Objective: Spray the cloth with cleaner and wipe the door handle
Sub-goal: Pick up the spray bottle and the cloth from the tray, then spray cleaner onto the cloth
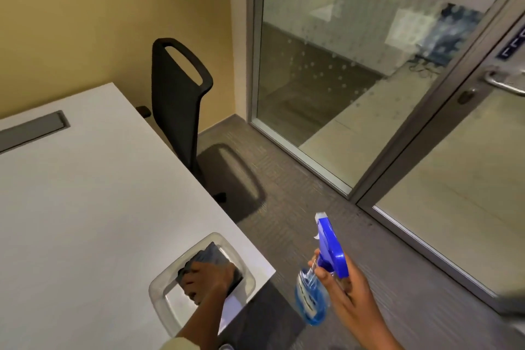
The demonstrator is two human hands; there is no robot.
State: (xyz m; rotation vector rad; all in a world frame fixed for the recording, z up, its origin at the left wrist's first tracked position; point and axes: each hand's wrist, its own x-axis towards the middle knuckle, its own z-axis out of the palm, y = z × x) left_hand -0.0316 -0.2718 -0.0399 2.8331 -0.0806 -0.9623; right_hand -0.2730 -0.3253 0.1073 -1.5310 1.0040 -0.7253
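Observation:
A dark grey cloth [211,257] lies in a clear plastic tray [166,283] at the near corner of the white table [85,193]. My left hand [204,281] reaches into the tray and closes its fingers over the cloth. Out over the carpet to the right of the table, my right hand [348,287] holds a spray bottle [321,273] with a blue trigger head and blue liquid, nozzle pointing up and away. The metal door handle [504,83] is on the glass door at the far right edge.
A black office chair [177,93] stands against the table's far side by the yellow wall. Glass panels with a metal frame [443,110] run along the right. Grey carpet [298,193] lies between the table and the door. A grey cable hatch [31,130] sits in the tabletop.

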